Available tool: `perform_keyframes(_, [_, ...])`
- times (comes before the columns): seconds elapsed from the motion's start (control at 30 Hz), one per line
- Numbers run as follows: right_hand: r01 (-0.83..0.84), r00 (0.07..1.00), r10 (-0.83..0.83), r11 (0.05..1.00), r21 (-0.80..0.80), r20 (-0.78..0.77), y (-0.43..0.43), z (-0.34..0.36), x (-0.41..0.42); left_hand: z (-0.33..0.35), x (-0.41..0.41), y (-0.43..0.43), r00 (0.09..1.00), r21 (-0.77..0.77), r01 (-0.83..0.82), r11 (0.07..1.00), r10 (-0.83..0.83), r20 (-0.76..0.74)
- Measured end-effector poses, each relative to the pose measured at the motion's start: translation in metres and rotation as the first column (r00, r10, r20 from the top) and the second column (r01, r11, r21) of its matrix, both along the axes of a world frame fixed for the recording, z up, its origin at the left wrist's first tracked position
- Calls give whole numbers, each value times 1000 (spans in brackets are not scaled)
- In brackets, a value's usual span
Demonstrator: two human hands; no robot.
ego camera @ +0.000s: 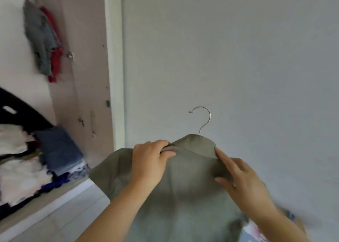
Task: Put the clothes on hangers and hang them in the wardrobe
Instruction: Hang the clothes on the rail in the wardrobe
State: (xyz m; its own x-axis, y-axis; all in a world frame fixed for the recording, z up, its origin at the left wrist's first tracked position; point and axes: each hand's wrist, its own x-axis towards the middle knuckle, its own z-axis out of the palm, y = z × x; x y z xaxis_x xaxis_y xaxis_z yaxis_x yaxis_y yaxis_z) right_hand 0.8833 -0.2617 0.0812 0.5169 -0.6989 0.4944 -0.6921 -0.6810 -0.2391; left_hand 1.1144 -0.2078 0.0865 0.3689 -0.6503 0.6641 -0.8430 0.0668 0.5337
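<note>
1. Plain wall [238, 49] ahead; wardrobe [82, 58] at left.
2. Grey shirt [183, 190] on hanger [204, 119]; my left hand [152, 161] pinches its collar, right hand [244, 179] rests flat on it.
3. Dressing step near done, I judge; next, hook into wardrobe.

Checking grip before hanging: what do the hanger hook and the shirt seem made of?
The hanger hook looks like bare metal wire: thin, silvery, glinting. The shirt seems soft matte woven cloth, maybe cotton or linen; it bunches where the left hand pinches it.
</note>
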Motion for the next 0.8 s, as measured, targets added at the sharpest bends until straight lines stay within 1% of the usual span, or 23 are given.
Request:
perform_keyframes(0.07, [-85,996,84,996,-41,-17,-15,4,28,4,25,11,995,-33,-93,995,92,-34])
perform_keyframes(0.13, [-167,986,167,985,-36,-17,-25,7,60,8,50,25,984,-51,-175,983,173,-43])
perform_keyframes(0.23, [-292,956,292,956,-25,-5,-30,14,113,13,90,46,962,-58,-271,961,271,-10])
perform_keyframes(0.37, [-425,905,424,900,-99,-34,-31,26,188,13,153,69,920,-65,-386,920,389,39])
perform_keyframes(0.53, [-507,862,499,845,-171,-93,-37,39,289,3,237,86,851,-79,-517,852,522,59])
perform_keyframes(0.67, [-554,832,552,820,-145,-60,-44,57,371,4,308,91,824,-53,-556,829,559,94])
perform_keyframes(0.8, [-623,779,627,768,-145,-24,-52,74,443,14,375,86,801,-50,-590,806,592,89])
